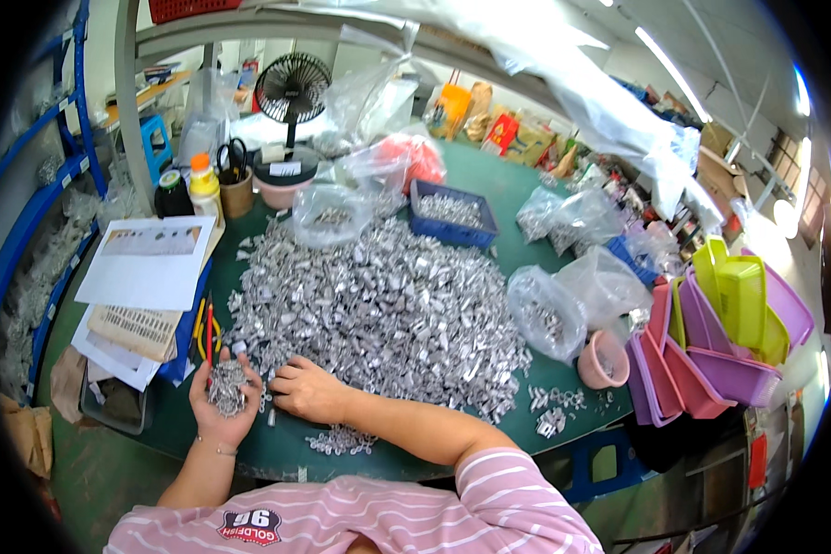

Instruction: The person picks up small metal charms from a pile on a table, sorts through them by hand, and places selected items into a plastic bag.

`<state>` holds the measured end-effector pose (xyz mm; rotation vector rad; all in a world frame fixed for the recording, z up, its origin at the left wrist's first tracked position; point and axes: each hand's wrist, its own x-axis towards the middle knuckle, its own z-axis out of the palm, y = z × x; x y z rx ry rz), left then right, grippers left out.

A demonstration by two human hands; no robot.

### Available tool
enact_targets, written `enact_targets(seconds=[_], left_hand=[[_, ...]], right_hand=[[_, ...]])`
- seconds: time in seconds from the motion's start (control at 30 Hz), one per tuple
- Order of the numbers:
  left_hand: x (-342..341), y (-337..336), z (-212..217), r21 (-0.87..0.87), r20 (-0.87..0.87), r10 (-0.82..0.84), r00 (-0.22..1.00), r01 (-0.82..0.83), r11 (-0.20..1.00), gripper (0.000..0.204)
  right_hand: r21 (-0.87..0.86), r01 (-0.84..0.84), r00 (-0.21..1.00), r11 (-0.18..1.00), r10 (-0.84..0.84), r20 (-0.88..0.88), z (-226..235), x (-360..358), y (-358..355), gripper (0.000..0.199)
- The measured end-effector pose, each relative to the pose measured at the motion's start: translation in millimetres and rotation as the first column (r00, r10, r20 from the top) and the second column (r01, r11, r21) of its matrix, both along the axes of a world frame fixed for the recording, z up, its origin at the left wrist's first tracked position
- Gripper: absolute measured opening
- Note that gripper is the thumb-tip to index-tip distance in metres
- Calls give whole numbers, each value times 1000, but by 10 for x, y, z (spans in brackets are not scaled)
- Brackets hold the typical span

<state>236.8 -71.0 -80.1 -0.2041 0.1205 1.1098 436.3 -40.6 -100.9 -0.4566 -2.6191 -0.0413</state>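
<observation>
My left hand (218, 427) is palm up and cupped round a heap of small silvery metal parts (227, 388). Just to its right, my right hand (312, 390) rests knuckles up at the near left edge of a large spread pile of silvery metal pieces (379, 314). Its fingers are bent and closed toward the table; what they pinch, if anything, is hidden. Several small ring-like parts (342, 439) lie in front of my right forearm. A red pen-like stick (209, 328) stands out just beyond my left hand.
A blue tray (452, 217) of metal pieces sits behind the pile. Plastic bags (547, 312) and a pink cup (604, 358) stand right, beside stacked coloured bins (702, 342). Papers (143, 263), bottles (203, 189), scissors (234, 157) and a black fan (293, 88) are left and back.
</observation>
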Motion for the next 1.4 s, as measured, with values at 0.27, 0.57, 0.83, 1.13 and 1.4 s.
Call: enact_targets(seconds=[0.27, 0.57, 0.83, 1.13, 1.4], left_hand=[[117, 59, -12, -57, 23, -79, 997, 80, 995, 29], [248, 180, 59, -42, 17, -92, 996, 93, 995, 28], [374, 275, 95, -3, 26, -92, 995, 93, 996, 29], [459, 411, 25, -62, 48, -121, 992, 124, 990, 29], [574, 483, 21, -96, 57, -168, 984, 173, 980, 30]], right_hand=[[91, 384, 903, 919, -354, -244, 882, 1013, 417, 17], [341, 925, 375, 169, -565, -735, 3999, 2915, 960, 25], [-8, 960, 269, 279, -932, -244, 4724, 3505, 1742, 34], [-136, 941, 320, 310, -946, 56, 4766, 3213, 2008, 43], [455, 859, -311, -235, -945, 100, 4850, 2955, 2130, 46]])
